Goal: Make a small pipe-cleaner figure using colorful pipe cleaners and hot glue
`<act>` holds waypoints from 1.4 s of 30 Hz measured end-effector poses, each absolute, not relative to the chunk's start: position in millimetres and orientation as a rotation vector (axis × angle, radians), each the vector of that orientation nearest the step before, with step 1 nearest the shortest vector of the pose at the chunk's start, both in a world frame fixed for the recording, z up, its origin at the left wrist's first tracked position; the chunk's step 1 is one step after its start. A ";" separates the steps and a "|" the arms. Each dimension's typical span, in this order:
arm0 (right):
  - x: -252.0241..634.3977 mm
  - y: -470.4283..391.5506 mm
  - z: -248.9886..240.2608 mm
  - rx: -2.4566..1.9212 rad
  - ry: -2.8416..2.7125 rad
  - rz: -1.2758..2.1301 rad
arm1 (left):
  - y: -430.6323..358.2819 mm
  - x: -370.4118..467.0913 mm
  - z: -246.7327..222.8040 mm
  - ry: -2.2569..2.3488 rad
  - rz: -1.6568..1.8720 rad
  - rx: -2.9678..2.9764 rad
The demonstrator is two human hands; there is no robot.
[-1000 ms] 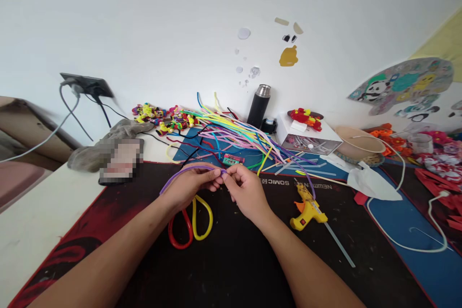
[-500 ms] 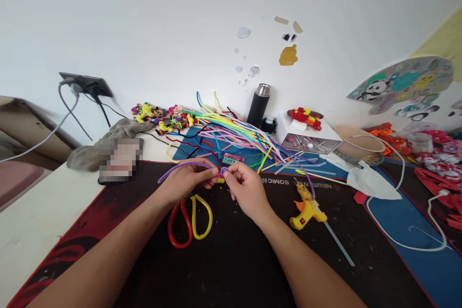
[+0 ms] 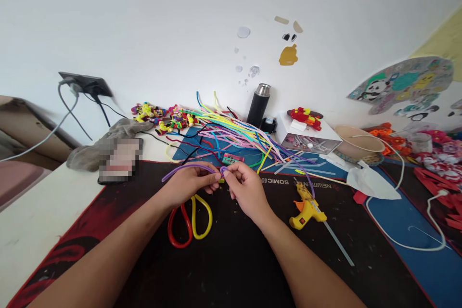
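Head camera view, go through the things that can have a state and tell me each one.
Left hand, pinching the purple strand.
Right hand, pinching the strand's curled end.
Purple strand, bent, curled between the hands.
Glue gun, lying on its side, stick inserted.
Red-and-yellow looped handles, far end hidden, opening unclear.
Black flask, standing upright.
White drawer box, apparently shut.
Wall socket, plugs inserted.

Bare left forearm (image 3: 111, 238) and bare right forearm (image 3: 303, 250) are smooth in outline, each broad toward the lower edge of the head view and tapering to a narrow wrist. The left hand (image 3: 193, 180) and right hand (image 3: 248, 188) are likewise bare.
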State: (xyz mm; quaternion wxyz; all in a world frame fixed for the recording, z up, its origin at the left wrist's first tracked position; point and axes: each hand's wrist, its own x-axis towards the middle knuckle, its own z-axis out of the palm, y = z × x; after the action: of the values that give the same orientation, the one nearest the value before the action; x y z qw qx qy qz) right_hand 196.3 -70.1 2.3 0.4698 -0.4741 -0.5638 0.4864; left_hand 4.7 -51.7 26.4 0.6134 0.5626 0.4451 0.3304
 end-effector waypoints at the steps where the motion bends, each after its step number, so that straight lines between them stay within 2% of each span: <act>1: 195.9 -70.2 2.2 -1.162 -1.377 1.202 | -52.2 5.4 26.9 1.028 0.754 1.296; 25: 191.3 -70.8 9.7 -1.062 -1.015 1.469 | -53.2 6.3 24.2 1.025 0.753 1.361; 42: 194.6 -70.2 5.3 -1.117 -1.252 1.374 | -52.2 3.6 32.5 1.072 0.897 1.381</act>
State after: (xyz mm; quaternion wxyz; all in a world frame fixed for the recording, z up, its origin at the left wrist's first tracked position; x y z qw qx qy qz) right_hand 194.6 -70.2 5.3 0.4674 -0.4553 -0.5105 0.5600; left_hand 3.6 -52.2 32.5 0.5549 0.5848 0.4538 0.3798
